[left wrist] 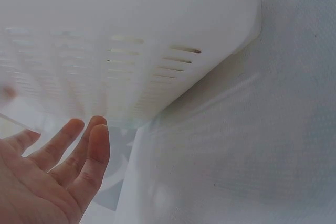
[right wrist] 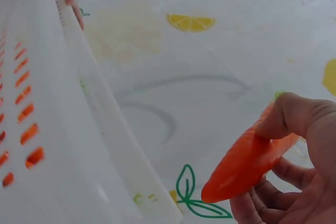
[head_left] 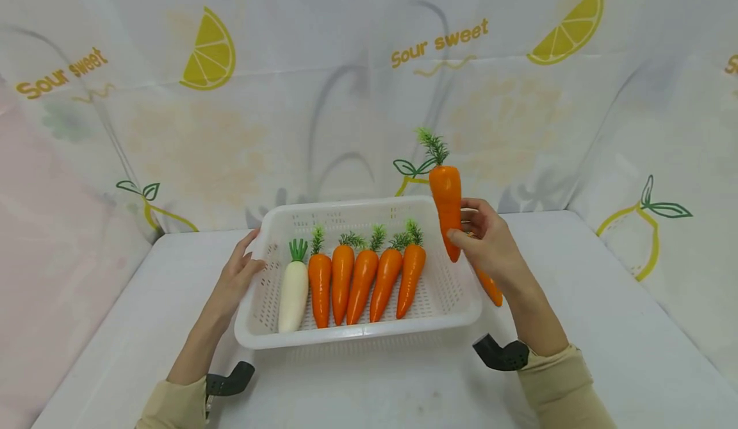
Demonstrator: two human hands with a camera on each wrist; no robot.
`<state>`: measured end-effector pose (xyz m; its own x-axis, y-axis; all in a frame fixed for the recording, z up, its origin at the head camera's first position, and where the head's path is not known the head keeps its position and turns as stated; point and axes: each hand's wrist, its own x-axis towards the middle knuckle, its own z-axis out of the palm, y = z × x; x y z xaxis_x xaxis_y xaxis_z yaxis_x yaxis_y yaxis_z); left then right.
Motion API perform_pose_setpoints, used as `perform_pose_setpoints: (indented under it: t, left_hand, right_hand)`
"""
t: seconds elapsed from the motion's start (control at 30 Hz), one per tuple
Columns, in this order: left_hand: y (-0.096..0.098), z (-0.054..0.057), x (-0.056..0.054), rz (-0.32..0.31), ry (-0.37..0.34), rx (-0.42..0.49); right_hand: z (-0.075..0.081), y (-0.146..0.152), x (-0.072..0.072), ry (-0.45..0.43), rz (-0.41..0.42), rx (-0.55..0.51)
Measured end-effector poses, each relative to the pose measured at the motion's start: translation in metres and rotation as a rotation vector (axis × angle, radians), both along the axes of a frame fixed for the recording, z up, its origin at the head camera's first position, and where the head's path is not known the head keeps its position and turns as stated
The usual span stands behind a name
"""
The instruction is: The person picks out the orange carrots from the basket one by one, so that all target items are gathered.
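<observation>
A white plastic basket (head_left: 357, 333) holds one white radish (head_left: 293, 298) at its left end and several orange carrots (head_left: 363, 282) side by side, green tops pointing away. At the basket's left rim, my left hand (head_left: 235, 275) holds the edge with the thumb over it; the left wrist view shows its other fingers loosely extended beside the basket wall. My right hand (head_left: 490, 243) grips a carrot (head_left: 446, 198) by its lower part, above the basket's right rim, its leafy top upward. Partly hidden behind that hand, another carrot (head_left: 489, 285) lies outside the basket on the right.
Under everything is a white-covered table (head_left: 599, 314). A white curtain (head_left: 346, 96) printed with lemons rises behind it and along the sides. Black wrist devices (head_left: 500, 353) sit at both sleeves.
</observation>
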<state>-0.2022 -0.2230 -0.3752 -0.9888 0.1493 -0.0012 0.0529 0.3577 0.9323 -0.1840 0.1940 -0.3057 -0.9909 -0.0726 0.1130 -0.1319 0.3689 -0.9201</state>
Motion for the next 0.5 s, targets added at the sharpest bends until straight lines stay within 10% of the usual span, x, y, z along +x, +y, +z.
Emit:
perform_pose_setpoints:
  t: [0.5]
  left_hand:
    - [0.0, 0.002, 0.0, 0.004, -0.013, -0.001]
  right_hand:
    - [-0.003, 0.05, -0.006, -0.042, -0.101, 0.147]
